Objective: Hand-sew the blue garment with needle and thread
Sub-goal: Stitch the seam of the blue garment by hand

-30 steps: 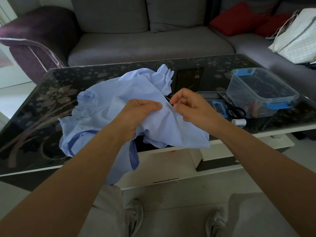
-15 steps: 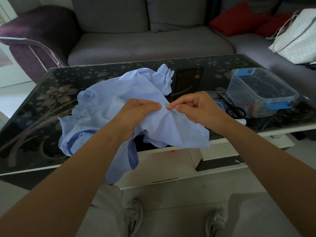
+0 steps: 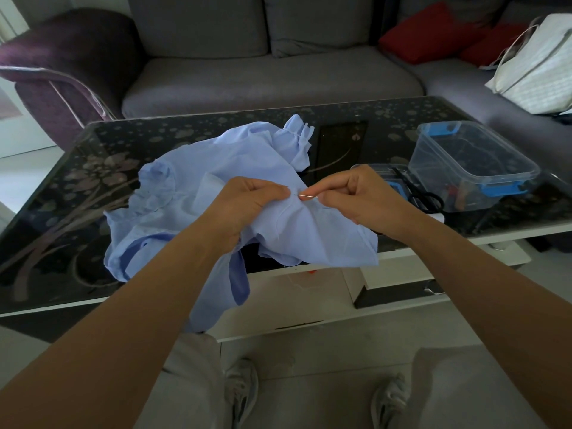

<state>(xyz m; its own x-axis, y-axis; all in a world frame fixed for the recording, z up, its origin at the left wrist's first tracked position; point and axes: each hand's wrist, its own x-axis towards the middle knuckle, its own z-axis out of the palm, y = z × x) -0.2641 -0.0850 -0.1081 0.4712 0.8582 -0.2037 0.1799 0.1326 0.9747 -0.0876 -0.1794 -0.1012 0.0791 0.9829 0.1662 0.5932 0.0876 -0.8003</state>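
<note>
A light blue garment (image 3: 198, 193) lies crumpled on the dark glass table (image 3: 77, 168), part of it hanging over the near edge. My left hand (image 3: 247, 202) grips a fold of the cloth near its middle. My right hand (image 3: 362, 196) pinches a thin silver needle (image 3: 307, 196) that points left into the fold, just beside my left thumb. A faint thread shows below the cloth at the table's edge.
A clear plastic box with blue clips (image 3: 473, 164) stands at the table's right. Black scissors (image 3: 424, 196) lie on its lid beside it, with a small white spool (image 3: 438, 217) nearby. A grey sofa (image 3: 272, 75), red cushions and a white bag lie beyond.
My right hand has come back to the fold and brought the needle's tip into the cloth beside my left thumb. The left hand has kept its grip.
</note>
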